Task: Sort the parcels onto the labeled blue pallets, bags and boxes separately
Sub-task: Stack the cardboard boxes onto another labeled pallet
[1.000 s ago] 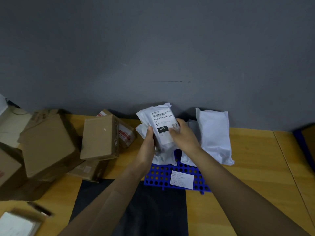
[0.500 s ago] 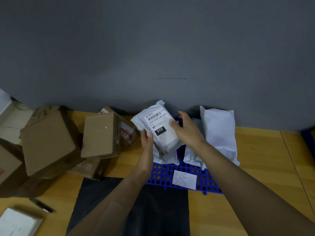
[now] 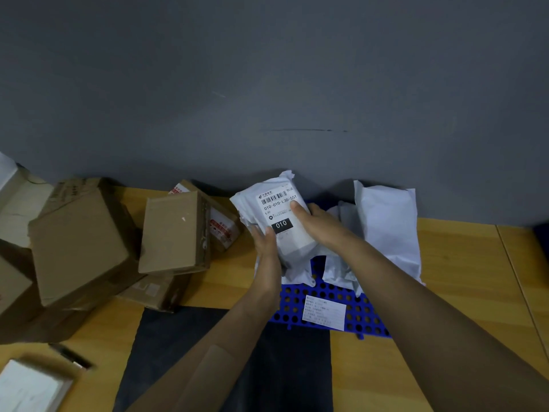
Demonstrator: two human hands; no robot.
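Both my hands hold a white parcel bag point(image 3: 267, 203) with a barcode label and a black "010" tag, above the far end of the blue perforated pallet point(image 3: 320, 295). My left hand point(image 3: 266, 248) grips its lower left edge, thumb on the front. My right hand point(image 3: 318, 224) grips its right side, thumb across the label. More white bags point(image 3: 386, 227) lie on the pallet against the wall, partly under my arms. A white paper label point(image 3: 324, 312) sits on the pallet's near part. Brown cardboard boxes point(image 3: 175, 233) are piled at the left.
A larger tilted box point(image 3: 77, 248) and others crowd the left of the wooden table point(image 3: 460, 278). A dark mat point(image 3: 184, 343) lies in front of the pallet. A pen point(image 3: 71, 356) and a white-topped box point(image 3: 26, 388) sit near the lower left. A grey wall stands behind.
The bag has tilted and moved slightly left and lower over the pallet; my right thumb now lies across its label instead of beside it. My left hand shifted lower on the bag's edge.
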